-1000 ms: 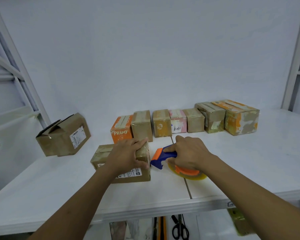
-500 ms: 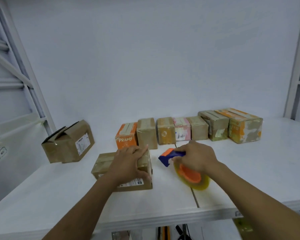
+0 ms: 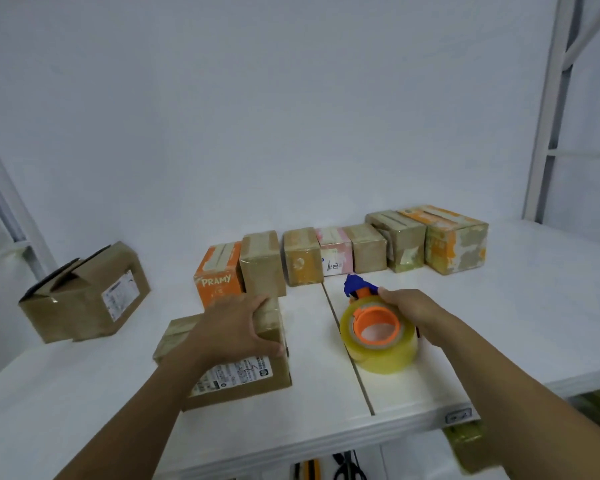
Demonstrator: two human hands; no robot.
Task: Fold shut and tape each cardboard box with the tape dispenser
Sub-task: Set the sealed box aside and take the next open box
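A brown cardboard box (image 3: pixel 243 375) with a white label lies near the table's front, flaps closed. My left hand (image 3: pixel 232 327) grips its top right corner, fingers over the far edge and thumb on the front face. To its right the tape dispenser (image 3: pixel 378 337), blue and orange with a clear yellowish roll, lies on the table. My right hand (image 3: pixel 409 310) holds its handle from the right side. A brown box (image 3: pixel 84 296) with its top flaps standing open sits at the far left.
A row of several taped boxes (image 3: pixel 343 254) lines the back of the white table (image 3: pixel 516 323), an orange PRAMY box (image 3: pixel 219 275) at its left end. Metal shelf posts (image 3: pixel 551 109) stand at the right and left. Scissors (image 3: pixel 347 469) lie below the table's front edge.
My right hand has lowered the tape dispenser onto the table, to the right of the box. My left hand's thumb now wraps down the box's front face.
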